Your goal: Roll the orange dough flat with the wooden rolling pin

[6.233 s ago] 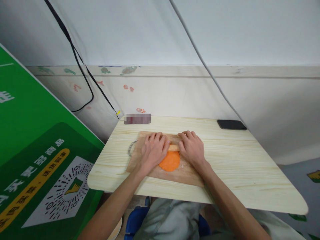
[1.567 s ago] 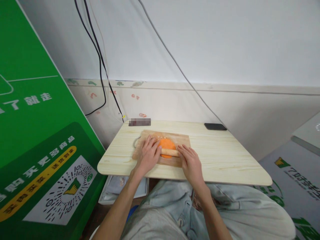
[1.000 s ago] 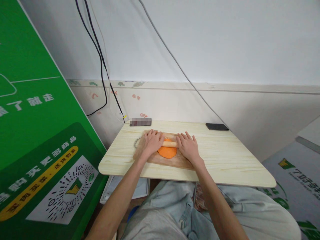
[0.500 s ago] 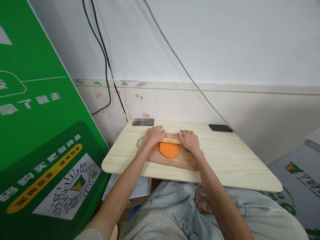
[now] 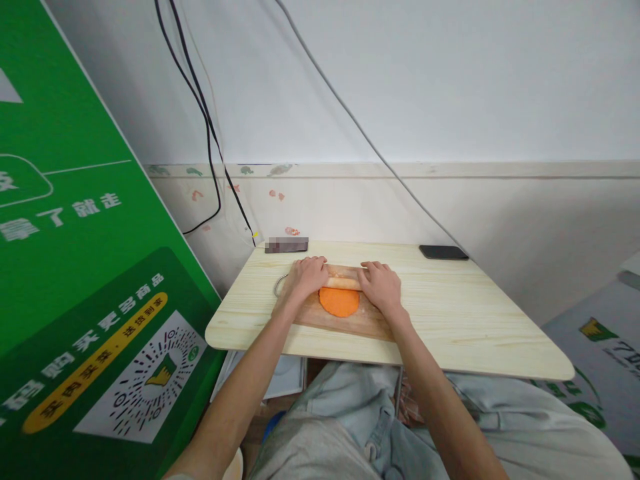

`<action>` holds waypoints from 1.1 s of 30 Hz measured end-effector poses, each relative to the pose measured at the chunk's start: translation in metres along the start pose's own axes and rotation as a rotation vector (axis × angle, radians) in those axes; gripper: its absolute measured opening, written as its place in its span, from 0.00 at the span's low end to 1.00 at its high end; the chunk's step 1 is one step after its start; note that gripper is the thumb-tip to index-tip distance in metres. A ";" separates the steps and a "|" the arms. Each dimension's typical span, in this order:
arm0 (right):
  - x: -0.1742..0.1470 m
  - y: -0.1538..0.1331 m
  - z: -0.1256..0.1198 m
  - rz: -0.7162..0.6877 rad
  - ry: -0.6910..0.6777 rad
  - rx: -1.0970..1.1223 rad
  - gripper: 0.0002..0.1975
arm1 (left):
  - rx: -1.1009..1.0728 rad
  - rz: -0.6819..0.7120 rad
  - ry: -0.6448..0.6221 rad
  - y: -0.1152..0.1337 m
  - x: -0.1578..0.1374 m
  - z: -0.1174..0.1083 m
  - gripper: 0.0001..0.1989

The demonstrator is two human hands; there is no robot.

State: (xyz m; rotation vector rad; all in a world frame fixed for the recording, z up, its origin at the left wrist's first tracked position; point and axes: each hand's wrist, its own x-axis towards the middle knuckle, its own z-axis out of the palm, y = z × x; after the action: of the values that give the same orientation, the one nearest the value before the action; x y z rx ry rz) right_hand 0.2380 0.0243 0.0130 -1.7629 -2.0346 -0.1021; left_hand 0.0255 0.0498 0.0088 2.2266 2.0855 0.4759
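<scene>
Flattened orange dough lies in a rounded sheet on a wooden cutting board. Across its far edge rests a light wooden rolling pin. The left end of the pin is under my left hand, whose fingers are curled over it. My right hand grips the right end in the same way. Both pin ends are hidden by my hands. A metal ring handle sticks out at the board's left side.
The board sits on a pale wood-grain table against the wall. A dark phone lies at the back right, and a dark flat object, partly pixelated, at the back left. Cables hang along the wall. A green sign panel stands at left.
The rolling pin and both hands have shifted very slightly toward me over the dough. The whole view has also tilted a little. Both hands still hold the pin.
</scene>
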 end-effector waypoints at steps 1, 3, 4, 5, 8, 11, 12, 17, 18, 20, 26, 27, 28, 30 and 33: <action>-0.001 0.000 0.000 0.005 0.017 0.015 0.20 | -0.005 0.012 0.010 -0.001 -0.002 0.003 0.20; -0.003 0.001 0.001 0.015 0.050 0.041 0.19 | -0.024 0.040 0.040 -0.004 -0.007 0.009 0.20; -0.003 0.001 0.001 0.017 0.061 0.053 0.19 | -0.035 0.058 0.055 -0.005 -0.010 0.012 0.20; -0.004 0.001 0.001 0.017 0.066 0.065 0.19 | -0.044 0.080 0.067 -0.006 -0.012 0.014 0.20; -0.004 0.003 0.002 0.015 0.069 0.113 0.19 | -0.047 0.126 0.086 -0.008 -0.020 0.017 0.20; -0.003 0.005 0.003 0.060 0.091 0.188 0.19 | -0.045 0.111 0.103 -0.006 -0.029 0.015 0.21; -0.003 0.005 0.003 0.082 0.104 0.218 0.19 | -0.050 0.104 0.107 -0.005 -0.032 0.013 0.21; -0.003 0.007 0.005 0.130 0.189 0.353 0.19 | -0.071 0.110 0.121 0.000 -0.049 0.006 0.23; -0.003 0.007 0.005 0.130 0.205 0.373 0.19 | -0.069 0.107 0.129 0.000 -0.053 0.005 0.24; -0.004 0.007 0.004 0.137 0.229 0.397 0.19 | -0.068 0.103 0.148 0.001 -0.061 0.005 0.26; -0.004 0.007 0.004 0.178 0.220 0.368 0.18 | -0.089 0.141 0.201 0.007 -0.092 0.007 0.29; -0.004 0.007 0.004 0.178 0.206 0.364 0.17 | -0.091 0.153 0.207 0.008 -0.096 0.007 0.30; -0.004 0.007 0.004 0.175 0.193 0.360 0.17 | -0.091 0.164 0.215 0.009 -0.100 0.008 0.30; -0.003 0.008 0.006 0.170 0.175 0.351 0.17 | -0.090 0.177 0.226 0.010 -0.105 0.009 0.30; -0.002 0.008 0.007 0.163 0.169 0.346 0.17 | -0.094 0.161 0.225 0.009 -0.102 0.010 0.31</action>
State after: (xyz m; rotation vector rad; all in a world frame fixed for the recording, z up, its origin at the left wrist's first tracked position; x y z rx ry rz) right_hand 0.2442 0.0264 0.0041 -1.6325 -1.6672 0.1396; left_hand 0.0329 -0.0496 -0.0169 2.3950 1.9371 0.8537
